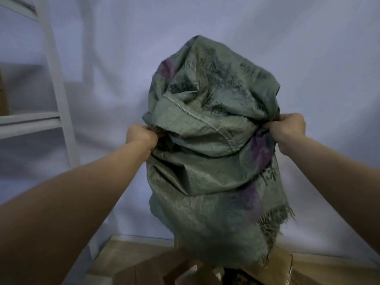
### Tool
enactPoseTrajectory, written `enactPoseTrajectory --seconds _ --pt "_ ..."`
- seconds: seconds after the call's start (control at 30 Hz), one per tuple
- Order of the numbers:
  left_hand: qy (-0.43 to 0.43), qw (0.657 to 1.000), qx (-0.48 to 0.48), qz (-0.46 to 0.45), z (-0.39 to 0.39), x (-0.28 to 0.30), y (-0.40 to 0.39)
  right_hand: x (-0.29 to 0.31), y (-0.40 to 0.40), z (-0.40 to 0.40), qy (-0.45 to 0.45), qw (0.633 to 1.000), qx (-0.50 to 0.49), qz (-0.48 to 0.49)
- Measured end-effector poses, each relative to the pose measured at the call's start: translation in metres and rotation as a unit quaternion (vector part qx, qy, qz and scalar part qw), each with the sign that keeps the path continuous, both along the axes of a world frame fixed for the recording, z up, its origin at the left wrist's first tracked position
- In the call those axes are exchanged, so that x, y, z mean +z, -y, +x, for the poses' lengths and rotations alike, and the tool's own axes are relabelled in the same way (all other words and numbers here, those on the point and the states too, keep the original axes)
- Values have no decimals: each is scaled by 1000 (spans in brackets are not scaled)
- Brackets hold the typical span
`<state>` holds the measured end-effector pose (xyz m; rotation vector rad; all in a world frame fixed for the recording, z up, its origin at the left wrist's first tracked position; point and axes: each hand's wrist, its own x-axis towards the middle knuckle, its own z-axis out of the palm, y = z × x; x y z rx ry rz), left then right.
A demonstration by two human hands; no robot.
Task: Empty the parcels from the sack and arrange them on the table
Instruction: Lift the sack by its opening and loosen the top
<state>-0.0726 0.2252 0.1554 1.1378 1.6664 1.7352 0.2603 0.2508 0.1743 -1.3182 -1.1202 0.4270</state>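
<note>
sack: green woven sack (213, 153), printed, purple stains, held up in front of me, crumpled; long axis near upright, frayed mouth edge at the bottom pointing down.
left hand: left hand (141, 136) fingers curled tight, bunching sack fabric on its left side, about mid-height.
right hand: right hand (289, 128) same thing on the right side, pinching a fold of fabric, sits slightly higher than the left.
grip vs load: I hold both sides level-ish, so the closed end bulges above my grips and the open end hangs below them. Both hands equally near; neither leads.
parcels: brown cardboard parcels (304, 268) directly under the mouth, on the wooden table (123, 249); blurred, can't count them.
still inside: can't tell; upper part looks bulky, could be just folds.
next move, my read: lift or shake straight up along the long axis so anything left drops out the mouth.
background: white shelf frame (55, 79) far left, pale cloth backdrop (308, 48).
</note>
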Motion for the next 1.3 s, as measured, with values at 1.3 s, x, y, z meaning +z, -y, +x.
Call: enactPoseTrajectory --seconds 1.3 --pt "39 998 0 46 3 7 3 13 7 -3 -41 999 7 19"
